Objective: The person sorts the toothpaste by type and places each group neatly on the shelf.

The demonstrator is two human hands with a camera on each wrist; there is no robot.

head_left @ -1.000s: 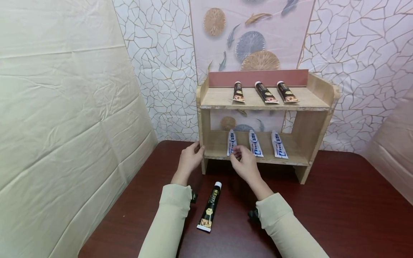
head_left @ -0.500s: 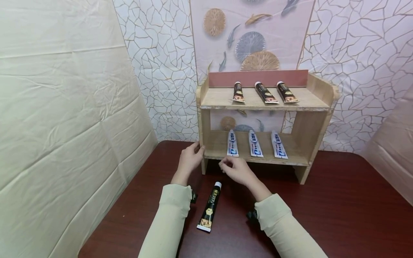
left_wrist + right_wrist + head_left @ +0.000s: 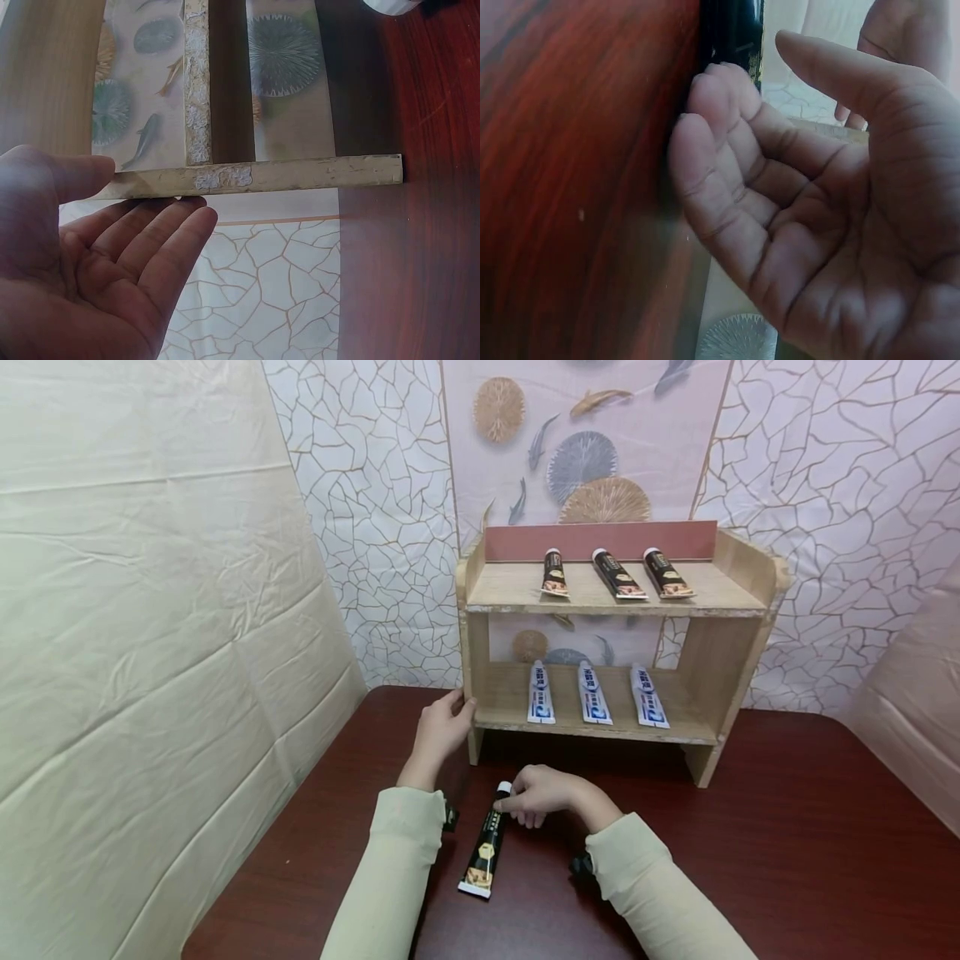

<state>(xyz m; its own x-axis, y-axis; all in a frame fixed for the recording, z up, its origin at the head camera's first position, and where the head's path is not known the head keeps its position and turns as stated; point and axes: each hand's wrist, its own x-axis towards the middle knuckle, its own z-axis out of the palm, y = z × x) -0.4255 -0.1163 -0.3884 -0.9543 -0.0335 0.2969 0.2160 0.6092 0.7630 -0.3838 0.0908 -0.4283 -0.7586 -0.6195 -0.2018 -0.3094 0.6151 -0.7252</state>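
A black toothpaste tube (image 3: 486, 852) with a white cap lies face up on the table, its cap end toward the shelf. Over its upper part is my right hand (image 3: 543, 797). In the right wrist view the loosely bent fingers (image 3: 697, 154) reach the black tube (image 3: 735, 34), and the thumb stands apart from it. My left hand (image 3: 442, 727) holds the left side panel of the small wooden shelf (image 3: 600, 733). The left wrist view shows the left thumb (image 3: 86, 176) on one side of that panel (image 3: 300, 174) and the fingers on the other.
On the shelf's top board lie several-toned black tubes, among them a middle one (image 3: 618, 575). Three white-and-blue toothpaste tubes, one in the middle (image 3: 594, 695), lie on the lower board. A dark red table (image 3: 810, 843) bears the shelf, before a patterned backdrop (image 3: 382, 527).
My right hand has come away from the left white-and-blue tube on the lower board, down and toward me, to the black tube on the table. The left hand has stayed at the shelf's side.
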